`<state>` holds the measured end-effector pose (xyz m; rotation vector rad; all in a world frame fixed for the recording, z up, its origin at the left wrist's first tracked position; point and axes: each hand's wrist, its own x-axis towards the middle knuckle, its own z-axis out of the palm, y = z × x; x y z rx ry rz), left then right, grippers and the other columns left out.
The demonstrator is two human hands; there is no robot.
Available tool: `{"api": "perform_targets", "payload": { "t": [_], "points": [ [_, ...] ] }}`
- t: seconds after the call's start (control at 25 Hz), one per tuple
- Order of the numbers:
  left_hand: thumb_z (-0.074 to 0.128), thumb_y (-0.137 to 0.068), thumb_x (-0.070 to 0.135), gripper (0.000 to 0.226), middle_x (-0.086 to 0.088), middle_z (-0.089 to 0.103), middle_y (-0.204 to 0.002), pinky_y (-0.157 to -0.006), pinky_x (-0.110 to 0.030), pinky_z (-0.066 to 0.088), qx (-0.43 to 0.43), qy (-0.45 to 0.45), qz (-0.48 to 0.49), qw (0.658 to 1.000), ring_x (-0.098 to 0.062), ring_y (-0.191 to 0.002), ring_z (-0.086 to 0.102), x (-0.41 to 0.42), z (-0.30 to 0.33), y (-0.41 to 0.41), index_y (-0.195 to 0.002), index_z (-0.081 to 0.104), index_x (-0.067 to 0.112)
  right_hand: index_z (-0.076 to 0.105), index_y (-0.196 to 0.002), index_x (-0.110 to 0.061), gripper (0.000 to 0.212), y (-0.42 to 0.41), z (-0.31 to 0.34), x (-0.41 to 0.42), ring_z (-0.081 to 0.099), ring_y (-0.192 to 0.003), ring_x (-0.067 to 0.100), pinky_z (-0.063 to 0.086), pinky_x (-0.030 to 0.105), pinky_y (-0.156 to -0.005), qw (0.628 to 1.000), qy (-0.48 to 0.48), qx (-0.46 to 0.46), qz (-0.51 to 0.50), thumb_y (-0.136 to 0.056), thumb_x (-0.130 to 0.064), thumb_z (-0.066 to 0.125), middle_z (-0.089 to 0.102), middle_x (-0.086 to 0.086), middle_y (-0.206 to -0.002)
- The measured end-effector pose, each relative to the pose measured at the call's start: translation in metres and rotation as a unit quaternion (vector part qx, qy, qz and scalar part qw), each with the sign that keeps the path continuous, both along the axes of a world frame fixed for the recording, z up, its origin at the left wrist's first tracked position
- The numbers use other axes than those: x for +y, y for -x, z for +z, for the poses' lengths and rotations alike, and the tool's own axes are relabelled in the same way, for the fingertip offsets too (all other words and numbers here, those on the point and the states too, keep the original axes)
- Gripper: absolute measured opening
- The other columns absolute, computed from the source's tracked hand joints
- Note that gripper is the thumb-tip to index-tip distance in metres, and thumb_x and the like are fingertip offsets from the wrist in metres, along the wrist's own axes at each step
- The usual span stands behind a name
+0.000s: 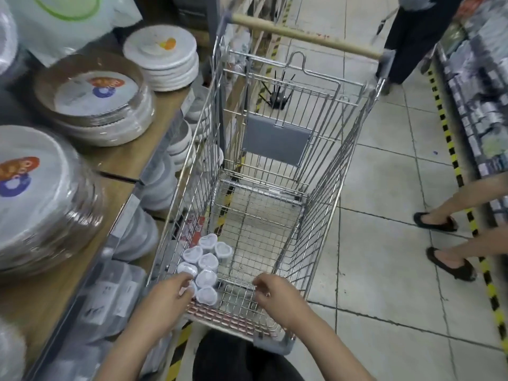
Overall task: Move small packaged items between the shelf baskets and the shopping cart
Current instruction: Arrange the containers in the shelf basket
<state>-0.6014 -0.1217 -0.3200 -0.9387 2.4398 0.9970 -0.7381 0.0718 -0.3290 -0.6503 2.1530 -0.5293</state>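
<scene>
A cluster of small white heart-shaped sealed cups (204, 264) lies on the wire floor of the silver wire shopping cart (324, 210), packed into its near left corner, against the left wall. Your left hand (167, 295) reaches over the cart's near rim into that corner, fingers curled, with the fingertips touching the nearest cups; whether they actually pinch one you cannot tell. Your right hand (277, 295) hangs over the near rim towards the middle of the cart, fingers loosely curled and holding nothing visible. The cart's grey folding seat flap (276, 140) stands upright at the far end, below the pale wooden handle bar (302, 37). To your left, a wooden shelf (129, 158) carries stacks of white round plates wrapped in clear film (96, 103), with more wrapped white ware on the level beneath. On the pale tiled floor (384, 243) to your right stand two feet in black flat shoes (437, 222), beside a yellow-and-black striped floor line (450, 149).
</scene>
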Motion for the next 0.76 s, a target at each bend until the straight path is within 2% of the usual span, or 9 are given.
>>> {"api": "perform_targets", "payload": {
  "t": [0.12, 0.2, 0.36, 0.6, 0.76],
  "points": [
    [0.053, -0.093, 0.018, 0.036, -0.001, 0.06, -0.127, -0.094, -0.025, 0.041, -0.002, 0.002, -0.014, 1.0, -0.015, -0.115, 0.056, -0.024, -0.039, 0.027, -0.129, 0.055, 0.016, 0.053, -0.126, -0.015, 0.034, 0.012, -0.036, -0.031, 0.059, -0.104, 0.016, 0.049, 0.032, -0.092, 0.999, -0.019, -0.029, -0.016, -0.093, -0.021, 0.052, 0.063, 0.002, -0.119],
    [0.053, -0.093, 0.021, 0.036, -0.001, 0.059, -0.128, -0.097, -0.029, 0.043, -0.014, 0.0, -0.032, 0.999, -0.015, -0.115, 0.056, -0.037, -0.072, 0.043, -0.129, 0.054, 0.017, 0.047, -0.134, -0.014, 0.041, 0.017, -0.062, -0.052, 0.057, -0.111, 0.018, 0.046, 0.029, -0.094, 0.997, -0.034, -0.055, -0.03, -0.093, -0.019, 0.053, 0.059, 0.005, -0.127],
    [0.054, -0.092, 0.02, 0.039, -0.003, 0.056, -0.129, -0.092, -0.03, 0.043, -0.027, 0.024, -0.052, 0.998, -0.021, -0.114, 0.054, -0.053, -0.126, 0.073, -0.131, 0.051, 0.017, 0.031, -0.144, -0.015, 0.058, 0.025, -0.119, -0.084, 0.052, -0.12, 0.019, 0.041, 0.022, -0.089, 0.994, -0.046, -0.078, -0.064, -0.092, -0.018, 0.055, 0.049, 0.007, -0.139],
    [0.052, -0.092, 0.018, 0.055, -0.007, 0.036, -0.144, -0.108, -0.035, 0.035, -0.027, 0.063, -0.074, 0.995, -0.024, -0.13, 0.037, -0.077, -0.201, 0.108, -0.143, 0.032, 0.013, 0.017, -0.149, -0.02, 0.081, 0.028, -0.204, -0.118, 0.042, -0.13, 0.023, 0.038, 0.035, -0.103, 0.996, -0.057, -0.051, -0.044, -0.086, -0.027, 0.067, 0.035, 0.003, -0.148],
    [0.054, -0.092, 0.02, 0.053, -0.011, 0.037, -0.144, -0.103, -0.036, 0.039, -0.075, 0.07, -0.107, 0.989, -0.026, -0.128, 0.041, -0.086, -0.233, 0.118, -0.14, 0.033, 0.011, 0.015, -0.149, -0.02, 0.085, 0.032, -0.239, -0.131, 0.039, -0.131, 0.024, 0.038, 0.038, -0.106, 0.997, -0.057, -0.026, -0.043, -0.083, -0.024, 0.069, 0.031, 0.005, -0.149]
  ]
}}
